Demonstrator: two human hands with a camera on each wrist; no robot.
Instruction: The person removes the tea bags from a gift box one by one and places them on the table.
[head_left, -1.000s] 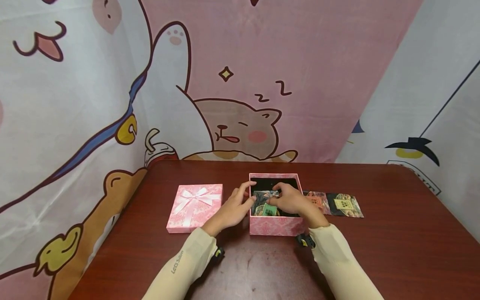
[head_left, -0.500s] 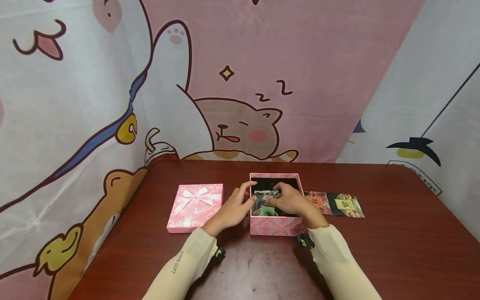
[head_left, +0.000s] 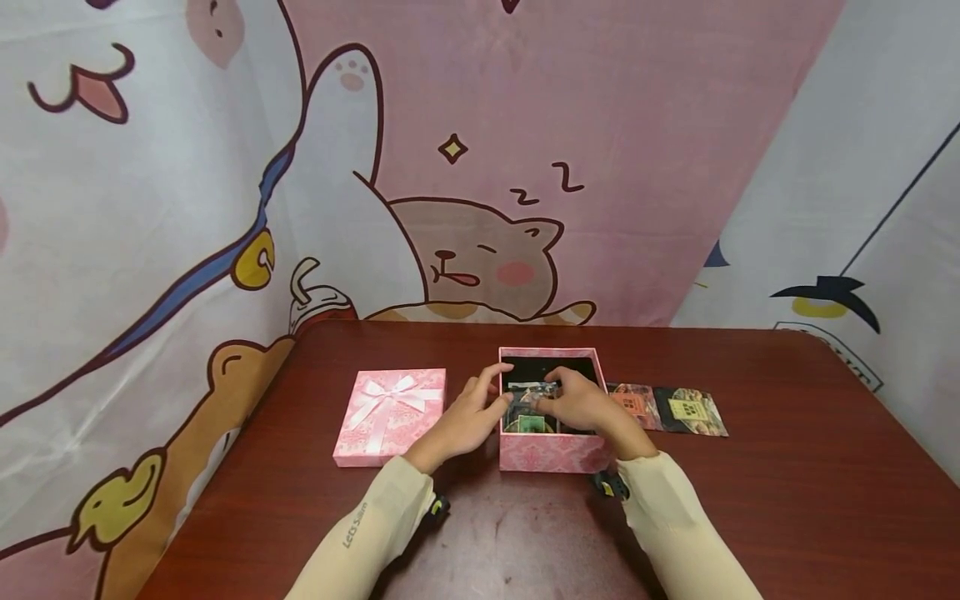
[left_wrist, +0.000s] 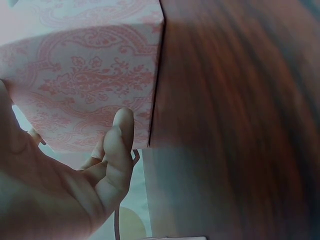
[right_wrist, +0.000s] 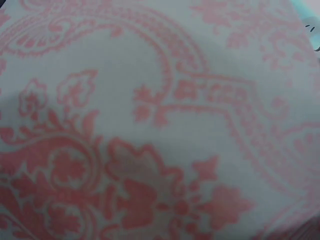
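Note:
A pink patterned gift box (head_left: pixel 551 452) stands uncovered on the table, dark inside. In it lies a dark, shiny packet with a green label (head_left: pixel 532 424). My right hand (head_left: pixel 581 402) reaches over the box's right wall and pinches the packet near its upper edge, fingers partly hidden. My left hand (head_left: pixel 470 414) rests at the left wall, index finger and thumb over the rim. The left wrist view shows its other fingers (left_wrist: pixel 117 150) loosely bent along the outside of the wall. Patterned pink cardboard (right_wrist: pixel 160 120) fills the right wrist view, where no hand shows.
The pink lid (head_left: pixel 390 417) with a white bow lies left of the box. Right of it are a packet with an orange label (head_left: pixel 633 404) and one with a yellow label (head_left: pixel 690 408). A cartoon-printed cloth (head_left: pixel 637 167) hangs behind the brown table (head_left: pixel 795 500).
The green-labelled packet has shifted slightly left and towards the box's near wall, its upper part looking more crumpled. Both hands have hardly moved; the box stays put.

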